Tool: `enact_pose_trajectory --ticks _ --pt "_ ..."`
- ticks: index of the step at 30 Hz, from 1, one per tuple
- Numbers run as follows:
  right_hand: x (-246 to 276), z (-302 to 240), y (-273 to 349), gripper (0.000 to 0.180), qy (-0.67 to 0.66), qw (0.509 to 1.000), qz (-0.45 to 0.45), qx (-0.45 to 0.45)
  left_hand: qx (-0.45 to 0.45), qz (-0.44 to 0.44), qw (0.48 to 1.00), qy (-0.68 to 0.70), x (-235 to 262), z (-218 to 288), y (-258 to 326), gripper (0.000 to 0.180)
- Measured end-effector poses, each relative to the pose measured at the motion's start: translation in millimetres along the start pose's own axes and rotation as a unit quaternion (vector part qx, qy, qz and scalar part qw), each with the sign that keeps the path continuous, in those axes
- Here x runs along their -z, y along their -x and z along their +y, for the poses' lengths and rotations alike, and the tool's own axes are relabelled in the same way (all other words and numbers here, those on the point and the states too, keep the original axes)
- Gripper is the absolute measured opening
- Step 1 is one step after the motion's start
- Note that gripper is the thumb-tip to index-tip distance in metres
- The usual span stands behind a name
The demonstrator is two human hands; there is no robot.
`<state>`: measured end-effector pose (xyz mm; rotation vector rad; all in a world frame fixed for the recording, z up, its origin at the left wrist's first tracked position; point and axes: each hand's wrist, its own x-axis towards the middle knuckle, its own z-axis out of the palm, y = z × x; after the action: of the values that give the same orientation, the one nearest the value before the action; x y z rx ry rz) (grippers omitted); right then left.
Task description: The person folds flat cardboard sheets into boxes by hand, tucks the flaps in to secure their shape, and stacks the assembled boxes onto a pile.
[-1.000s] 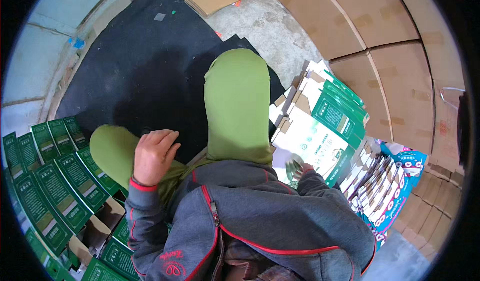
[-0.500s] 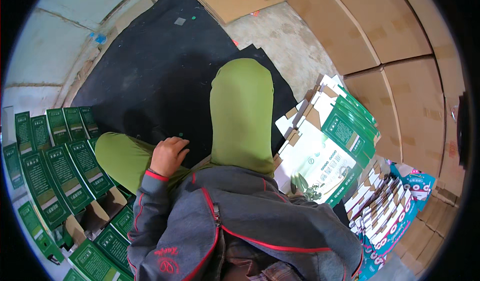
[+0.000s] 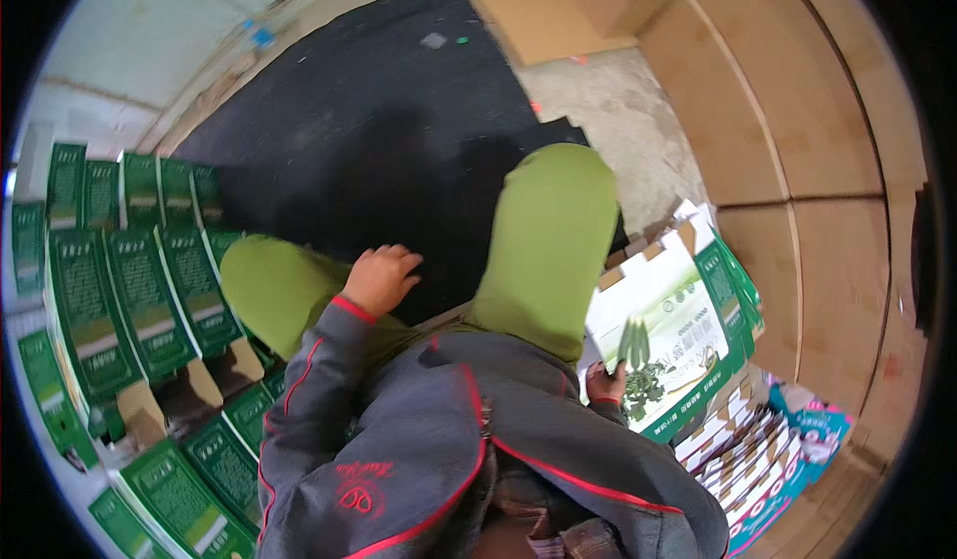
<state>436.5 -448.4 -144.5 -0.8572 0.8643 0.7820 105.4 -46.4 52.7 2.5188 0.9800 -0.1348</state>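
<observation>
My left hand (image 3: 382, 280) hovers near my bent left knee, its fingers slightly apart and nothing in them. On my right, my right hand (image 3: 605, 384) grips the near left edge of a flat folded carton (image 3: 653, 310), its thumb on the printed face. This carton is white and green, with vegetables pictured on it. It lies tilted on a stack of similar flat green cartons (image 3: 736, 270) beside my right knee. The fingers under its edge are hidden.
Rows of standing green boxes (image 3: 130, 300) fill the left side, some with open brown flaps. A pile of flat teal and white cartons (image 3: 743, 459) lies at the lower right. Large brown boxes (image 3: 837, 270) wall the right. A black mat (image 3: 349, 150) covers the floor ahead.
My right hand, hidden before, now shows with its thumb over the carton's edge. The whole view has swung, so things sit further right. My left hand remains near the left knee.
</observation>
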Motion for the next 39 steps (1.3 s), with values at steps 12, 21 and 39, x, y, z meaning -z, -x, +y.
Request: enact_pose_trajectory --ticks 12,21,39 --pt "-268.6 -9.2 126.6 0.022 0.138 0.934 -0.302 0.135 0.069 0.098 0.993 0.018 20.2 -56.8 21.4 0.038" --pt "-405.4 15.5 166.1 0.035 0.323 0.816 -0.467 0.104 0.125 0.270 0.940 0.166 36.4 -110.7 20.3 0.076" --pt "-549.2 65.7 55.0 0.036 0.521 0.727 -0.424 -0.141 0.043 0.536 0.711 0.453 70.9 -136.5 55.4 0.025"
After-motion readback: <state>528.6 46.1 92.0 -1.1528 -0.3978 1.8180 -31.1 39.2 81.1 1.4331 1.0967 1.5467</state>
